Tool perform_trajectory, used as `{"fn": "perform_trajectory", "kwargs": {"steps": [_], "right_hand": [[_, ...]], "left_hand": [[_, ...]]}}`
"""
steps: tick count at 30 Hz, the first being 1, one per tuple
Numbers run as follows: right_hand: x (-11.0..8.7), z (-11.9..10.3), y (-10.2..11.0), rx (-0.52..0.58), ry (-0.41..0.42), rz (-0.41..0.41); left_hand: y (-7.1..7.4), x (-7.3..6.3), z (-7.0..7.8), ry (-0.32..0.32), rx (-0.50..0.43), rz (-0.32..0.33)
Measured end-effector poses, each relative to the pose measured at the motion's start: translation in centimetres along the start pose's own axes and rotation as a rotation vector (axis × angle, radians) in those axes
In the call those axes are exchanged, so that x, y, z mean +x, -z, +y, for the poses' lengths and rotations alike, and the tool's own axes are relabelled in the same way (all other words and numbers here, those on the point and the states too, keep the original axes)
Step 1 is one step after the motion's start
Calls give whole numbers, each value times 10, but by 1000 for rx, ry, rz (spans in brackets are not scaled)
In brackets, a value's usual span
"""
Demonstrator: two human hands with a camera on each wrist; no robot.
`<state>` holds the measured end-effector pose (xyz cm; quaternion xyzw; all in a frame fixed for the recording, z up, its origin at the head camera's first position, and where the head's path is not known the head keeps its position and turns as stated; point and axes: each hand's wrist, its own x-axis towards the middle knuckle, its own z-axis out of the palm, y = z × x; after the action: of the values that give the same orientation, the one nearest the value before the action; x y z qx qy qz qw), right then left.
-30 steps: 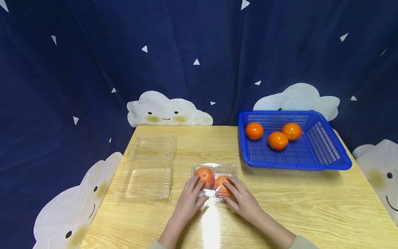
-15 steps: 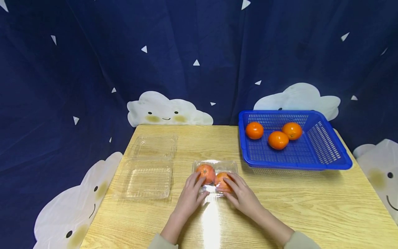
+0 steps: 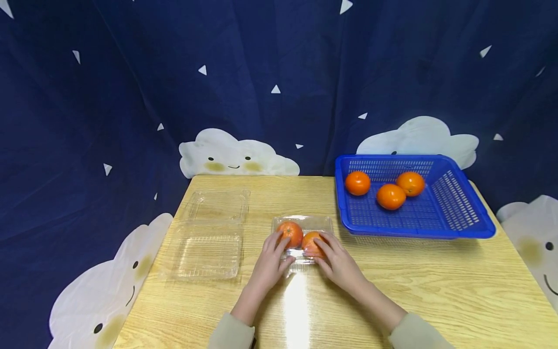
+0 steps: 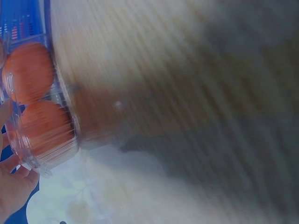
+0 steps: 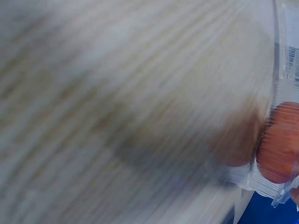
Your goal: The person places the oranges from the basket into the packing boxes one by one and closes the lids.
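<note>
In the head view, a clear plastic clamshell box (image 3: 317,223) with its lid down lies mid-table, two round orange fruits (image 3: 291,233) inside. My left hand (image 3: 267,264) grips its near left part, fingers over the lid and thumb at the front edge. On the right, my right hand (image 3: 342,266) holds it the same way. The left wrist view shows fingers (image 4: 18,184) curled at the end of the box, beside the fruit (image 4: 46,130) behind ribbed plastic. At the edge of the right wrist view, the fruit (image 5: 278,151) shows through the box wall.
A second clear clamshell (image 3: 207,257) lies unfolded at the left of the table. At the back right stands a blue basket (image 3: 414,220) holding three orange fruits (image 3: 390,197). A dark blue curtain (image 3: 244,63) with clouds hangs behind the table edge.
Both hands and the filled clamshell have moved away from the person, toward the back of the table. The basket and the unfolded clamshell have stayed in place.
</note>
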<state>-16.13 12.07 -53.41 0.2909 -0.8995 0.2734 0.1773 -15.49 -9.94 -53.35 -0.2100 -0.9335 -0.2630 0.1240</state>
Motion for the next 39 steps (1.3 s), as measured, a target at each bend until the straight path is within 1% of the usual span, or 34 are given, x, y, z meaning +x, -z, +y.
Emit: {"fn": "perform_trajectory", "kwargs": {"steps": [6, 10, 14, 22, 26, 29, 34, 39], "right_hand": [[11, 4, -2, -8, -38, -22], [19, 6, -3, -11, -46, -17], [27, 8, -5, 6, -73, -17], [42, 17, -11, 31, -124, -11], [48, 21, -14, 35, -153, -6], [53, 23, -15, 42, -177, -2], [62, 27, -18, 38, -200, -3], [69, 31, -22, 44, -231, 3]], "left_hand": [[-3, 11, -4, 43, -21, -26], [-5, 18, -9, 36, -21, -13], [-7, 26, -13, 28, -28, 7], [-10, 41, -21, 66, -76, -11], [-10, 50, -26, 59, -69, -13], [-10, 56, -29, 60, -75, -25], [-11, 67, -35, 79, -84, -57], [-9, 78, -40, 78, -93, -76]]}}
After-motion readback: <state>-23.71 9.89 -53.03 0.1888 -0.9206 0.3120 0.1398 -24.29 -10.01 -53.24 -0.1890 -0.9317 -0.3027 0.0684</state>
